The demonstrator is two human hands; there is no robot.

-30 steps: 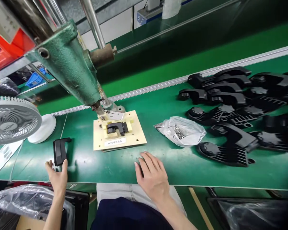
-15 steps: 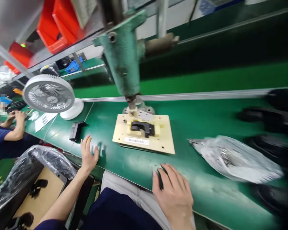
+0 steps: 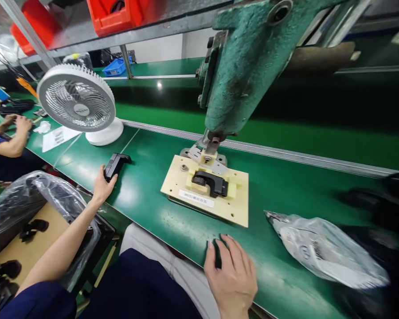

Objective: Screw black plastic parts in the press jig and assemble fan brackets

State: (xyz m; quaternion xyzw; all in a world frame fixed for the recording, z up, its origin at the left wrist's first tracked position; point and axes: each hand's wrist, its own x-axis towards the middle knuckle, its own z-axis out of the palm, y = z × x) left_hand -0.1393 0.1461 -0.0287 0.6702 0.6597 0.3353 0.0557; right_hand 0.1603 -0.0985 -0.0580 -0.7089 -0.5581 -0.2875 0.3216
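My left hand (image 3: 103,188) has its fingers and thumb around the near end of a black plastic part (image 3: 115,165) with a thin arm sticking out at its far end; the part is on the green bench. My right hand (image 3: 231,272) lies at the bench's front edge, fingers loosely bent and apart, with nothing in it. Beyond that hand, a cream fixture plate (image 3: 173,181) with a white label holds another black plastic part (image 3: 213,182) in its raised nest. The green press (image 3: 242,84) stands over the back of the plate.
A white fan (image 3: 78,99) stands at the back left. On the right lie a clear plastic bag (image 3: 326,250) with small contents and blurred black parts (image 3: 382,208). A plastic-lined bin (image 3: 49,212) with black parts sits lower left. A co-worker's hands (image 3: 18,124) show far left.
My left hand has moved left and forward from bare bench and closed on the black plastic part. The right hand stays by the front edge. The camera view has shifted.
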